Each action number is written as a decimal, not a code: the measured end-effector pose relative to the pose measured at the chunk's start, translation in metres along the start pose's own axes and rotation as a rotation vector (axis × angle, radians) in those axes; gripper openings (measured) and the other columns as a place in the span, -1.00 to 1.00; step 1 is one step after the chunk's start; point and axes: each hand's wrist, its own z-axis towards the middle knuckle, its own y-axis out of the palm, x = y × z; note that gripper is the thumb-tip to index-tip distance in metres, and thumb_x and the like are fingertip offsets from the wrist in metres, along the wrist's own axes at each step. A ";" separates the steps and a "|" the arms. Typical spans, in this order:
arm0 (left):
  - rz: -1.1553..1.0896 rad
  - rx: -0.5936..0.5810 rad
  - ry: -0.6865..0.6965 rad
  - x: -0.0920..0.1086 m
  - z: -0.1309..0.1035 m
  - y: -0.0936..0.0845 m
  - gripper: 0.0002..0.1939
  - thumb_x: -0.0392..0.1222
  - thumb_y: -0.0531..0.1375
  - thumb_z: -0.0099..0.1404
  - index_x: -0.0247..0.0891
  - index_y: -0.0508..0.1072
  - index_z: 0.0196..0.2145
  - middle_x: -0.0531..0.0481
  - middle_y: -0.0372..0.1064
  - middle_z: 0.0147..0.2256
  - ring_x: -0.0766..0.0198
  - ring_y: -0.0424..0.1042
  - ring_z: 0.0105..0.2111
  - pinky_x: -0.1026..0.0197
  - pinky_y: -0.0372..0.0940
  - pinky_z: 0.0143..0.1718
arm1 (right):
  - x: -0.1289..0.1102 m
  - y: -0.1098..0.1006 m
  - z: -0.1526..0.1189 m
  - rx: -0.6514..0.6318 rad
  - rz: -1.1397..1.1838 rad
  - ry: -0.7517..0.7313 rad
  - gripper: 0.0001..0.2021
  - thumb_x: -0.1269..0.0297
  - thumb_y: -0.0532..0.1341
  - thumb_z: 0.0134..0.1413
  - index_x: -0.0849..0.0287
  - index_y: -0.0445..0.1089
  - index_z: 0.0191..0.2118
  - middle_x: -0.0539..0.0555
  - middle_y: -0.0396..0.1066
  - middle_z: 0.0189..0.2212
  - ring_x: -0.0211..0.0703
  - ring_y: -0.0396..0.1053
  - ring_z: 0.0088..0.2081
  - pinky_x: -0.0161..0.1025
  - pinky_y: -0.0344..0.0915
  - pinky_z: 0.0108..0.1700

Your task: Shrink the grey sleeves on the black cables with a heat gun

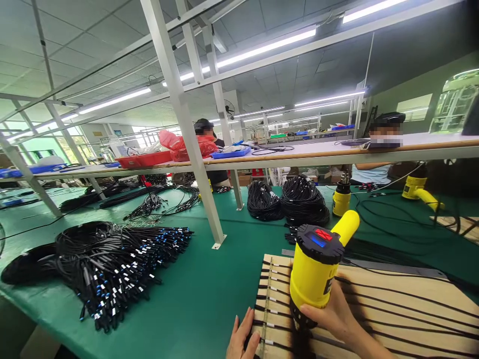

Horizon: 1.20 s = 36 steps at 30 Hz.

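My right hand (339, 311) is wrapped round the lower body of a yellow heat gun (309, 274), held upright with its black nozzle pointing down. A wooden board (407, 284) lies below it, with dark scorch marks. Several black cables (396, 302) run across the board in rows, their ends with white labels lined up under a thin strip (268, 299) near the left edge. My left hand (243, 336) rests at that left edge, fingers apart, by the cable ends; its lower part is cut off by the frame.
A big bundle of black cables (112, 264) lies on the green table (194, 299) at left. Coiled cables (303, 199) and another heat gun (341, 198) stand behind the board. A white post (204, 189) carries the shelf (292, 149). Two people (370, 172) are across the table.
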 end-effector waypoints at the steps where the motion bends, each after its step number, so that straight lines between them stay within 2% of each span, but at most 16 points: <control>1: -0.001 0.008 0.005 0.000 0.000 0.000 -0.51 0.11 0.03 0.28 -0.04 0.22 0.13 -0.01 0.14 0.13 0.05 0.13 0.15 -0.16 -0.16 0.20 | 0.000 0.001 0.000 0.019 -0.002 -0.003 -0.60 0.23 0.35 -0.28 0.09 0.34 -0.19 0.08 0.48 -0.32 0.05 0.41 -0.32 -0.04 0.36 -0.26; 8: -0.016 0.013 0.017 -0.012 0.000 0.006 -0.49 0.14 0.00 0.28 -0.04 0.21 0.14 -0.01 0.13 0.14 0.04 0.14 0.15 -0.18 -0.21 0.21 | 0.004 0.002 0.003 0.051 -0.031 -0.008 -0.57 0.24 0.37 -0.32 0.07 0.29 -0.21 0.08 0.48 -0.34 0.04 0.41 -0.36 -0.02 0.36 -0.30; 12: -0.008 0.019 0.009 -0.018 0.000 0.010 -0.45 0.19 -0.04 0.27 -0.05 0.19 0.15 -0.01 0.11 0.15 0.05 0.12 0.16 -0.19 -0.25 0.21 | 0.005 0.000 0.003 -0.011 -0.001 -0.013 -0.58 0.19 0.35 -0.25 0.08 0.28 -0.18 0.08 0.47 -0.30 0.05 0.41 -0.31 -0.01 0.35 -0.24; 17: 0.026 -0.064 -0.047 -0.004 0.001 0.003 -0.40 0.23 -0.08 0.27 -0.07 0.15 0.17 0.00 0.05 0.17 0.06 0.07 0.18 -0.16 -0.29 0.23 | 0.005 -0.002 0.007 0.049 -0.057 -0.025 -0.56 0.23 0.36 -0.27 0.09 0.27 -0.17 0.08 0.46 -0.29 0.03 0.40 -0.31 -0.04 0.36 -0.26; 20: 0.031 -0.084 -0.056 0.001 0.001 0.000 -0.39 0.24 -0.10 0.26 -0.07 0.15 0.17 0.01 0.04 0.18 0.08 0.04 0.19 -0.14 -0.30 0.24 | 0.005 -0.002 0.009 0.042 -0.040 -0.047 -0.56 0.24 0.36 -0.27 0.08 0.25 -0.18 0.05 0.46 -0.33 0.00 0.40 -0.35 -0.06 0.37 -0.31; 24: 0.020 -0.055 -0.031 -0.012 0.000 0.005 -0.42 0.21 -0.09 0.28 -0.05 0.14 0.18 0.03 0.04 0.18 0.09 0.05 0.19 -0.14 -0.29 0.24 | 0.007 -0.002 0.012 0.048 -0.018 -0.055 -0.52 0.28 0.38 -0.27 0.03 0.22 -0.16 -0.01 0.46 -0.36 -0.04 0.40 -0.38 -0.10 0.37 -0.34; 29: 0.006 0.037 0.020 -0.030 -0.001 0.015 -0.46 0.18 -0.07 0.29 -0.03 0.17 0.16 0.03 0.09 0.17 0.06 0.09 0.17 -0.17 -0.28 0.23 | 0.007 -0.005 0.018 0.045 -0.022 -0.042 -0.52 0.25 0.38 -0.24 0.09 0.22 -0.14 0.08 0.46 -0.28 0.04 0.41 -0.29 -0.02 0.37 -0.25; 31: -0.004 0.027 0.024 -0.027 -0.001 0.013 -0.47 0.16 -0.04 0.29 -0.02 0.17 0.16 0.02 0.09 0.16 0.05 0.10 0.17 -0.17 -0.25 0.23 | 0.007 -0.008 0.018 0.041 -0.021 -0.031 -0.54 0.23 0.37 -0.23 0.09 0.24 -0.15 0.08 0.46 -0.28 0.06 0.41 -0.28 0.01 0.36 -0.23; 36: -0.004 -0.028 0.002 -0.005 0.000 0.002 -0.48 0.14 -0.01 0.29 -0.03 0.16 0.16 0.01 0.08 0.16 0.05 0.09 0.17 -0.18 -0.23 0.22 | 0.006 -0.011 0.006 0.068 -0.015 -0.013 -0.55 0.24 0.38 -0.25 0.04 0.25 -0.17 0.03 0.47 -0.30 0.04 0.41 -0.31 -0.02 0.35 -0.26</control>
